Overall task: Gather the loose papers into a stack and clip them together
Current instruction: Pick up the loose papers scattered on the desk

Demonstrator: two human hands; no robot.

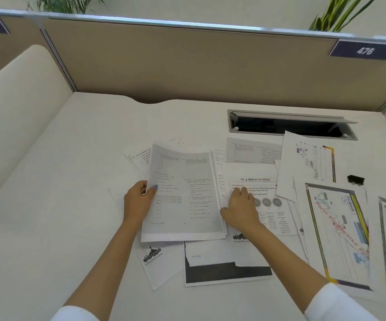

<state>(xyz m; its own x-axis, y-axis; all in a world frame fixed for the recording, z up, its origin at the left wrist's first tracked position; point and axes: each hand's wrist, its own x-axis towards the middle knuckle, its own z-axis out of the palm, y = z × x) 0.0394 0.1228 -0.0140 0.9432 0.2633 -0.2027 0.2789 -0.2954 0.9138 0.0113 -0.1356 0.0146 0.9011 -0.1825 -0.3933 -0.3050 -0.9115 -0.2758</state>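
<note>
My left hand [138,202] grips the left edge of a thin stack of printed sheets [183,193], thumb on top, lifted slightly above the white desk. My right hand [239,210] rests flat on an academy handout [263,193] just right of that stack, fingers straight and pointing away from me. More loose papers lie around: a logo sheet [158,262] and a page with a dark band [226,267] near me, a text page [253,150] farther back, colourful map prints [340,232] at the right. A black binder clip [355,180] sits at the far right.
A cable tray opening [289,127] with its lid raised is set in the desk behind the papers. A beige partition [187,61] with a "476" label [364,50] closes the back. A cream curved panel [18,117] borders the left side.
</note>
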